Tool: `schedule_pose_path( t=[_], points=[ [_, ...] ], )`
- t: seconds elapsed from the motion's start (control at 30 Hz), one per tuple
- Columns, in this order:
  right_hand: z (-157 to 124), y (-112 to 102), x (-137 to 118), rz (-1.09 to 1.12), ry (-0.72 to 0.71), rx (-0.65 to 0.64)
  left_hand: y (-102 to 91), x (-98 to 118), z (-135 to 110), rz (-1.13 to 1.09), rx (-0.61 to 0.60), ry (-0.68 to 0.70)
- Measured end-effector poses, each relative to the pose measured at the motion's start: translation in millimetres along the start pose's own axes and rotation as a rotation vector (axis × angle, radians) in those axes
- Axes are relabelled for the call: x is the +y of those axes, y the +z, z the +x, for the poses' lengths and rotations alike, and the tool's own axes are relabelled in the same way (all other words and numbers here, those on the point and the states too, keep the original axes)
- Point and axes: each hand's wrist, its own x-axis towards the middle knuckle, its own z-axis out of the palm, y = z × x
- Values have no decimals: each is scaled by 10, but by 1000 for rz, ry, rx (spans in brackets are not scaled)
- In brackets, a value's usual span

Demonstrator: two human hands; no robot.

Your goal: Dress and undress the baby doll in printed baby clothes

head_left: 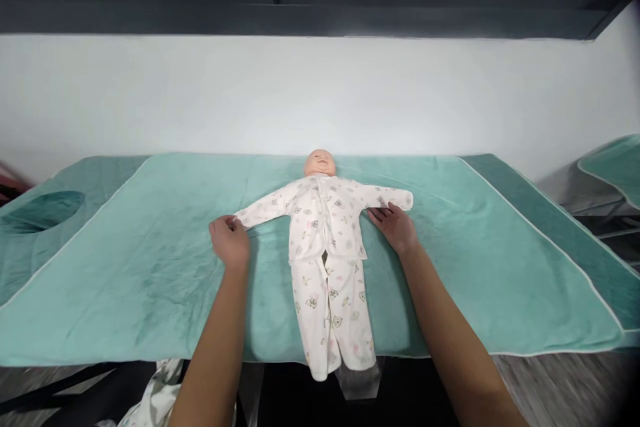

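Note:
A baby doll (320,163) lies on its back in a white, printed long-sleeved top (345,220) and matching trousers (350,320). Both sleeves stretch out sideways, and the trouser legs reach over the near edge of the bed. My left hand (230,240) is closed in a pinch on the end of the left-side sleeve (267,210). Against the lower edge of the right-side sleeve (387,196) rests my right hand (395,225), palm partly up, with its fingers extended and their tips partly hidden by the cloth. No doll hands show at the cuffs.
A green cover (175,247) with white piping spreads over the bed, which has a face hole (45,211) at the far left. Behind it stands a white wall (250,93) below a dark window frame (150,3). Patterned cloth (155,400) lies below the near edge.

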Motion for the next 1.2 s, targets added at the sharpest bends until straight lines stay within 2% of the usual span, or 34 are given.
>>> schedule_pose_path(
  t=[0.17, 0.23, 0.33, 0.37, 0.43, 0.5, 0.57, 0.67, 0.73, 0.8, 0.9, 1.03, 1.13, 1.2],
  points=[
    [-182, 45, 20, -149, 124, -90, -41, 36, -98, 51, 3, 142],
    [-270, 79, 58, -294, 162, -100, -64, 37, -149, 73, -59, 254],
    [-398, 107, 160, -574, 97, -105, -110, 46, -257, 148, -201, 368],
    [-442, 108, 203, -666, 50, -133, -132, 54, -303, 173, -217, 381],
    [-526, 101, 292, -818, -71, -196, -180, 84, -409, 184, -175, 380],
    [-592, 102, 368, -891, -198, -186, -218, 138, -539, 88, -126, 355],
    [-619, 132, 422, -862, -272, -104, -227, 226, -698, -103, -181, 277],
    [-592, 231, 471, -737, -204, -45, -188, 421, -957, -418, -466, 81],
    [-559, 303, 502, -639, -128, -112, -155, 566, -1089, -604, -619, -55],
    [-537, 350, 539, -553, -138, -209, -127, 702, -1156, -781, -685, -159],
    [-509, 358, 585, -519, -233, -261, -65, 873, -1140, -941, -702, -236],
    [-432, 315, 600, -523, -273, -234, 75, 1036, -1039, -964, -678, -232],
    [-401, 292, 600, -543, -261, -227, 107, 1051, -1025, -890, -607, -252],
    [-445, 281, 597, -557, -254, -214, 13, 957, -1097, -836, -588, -255]
  ],
)
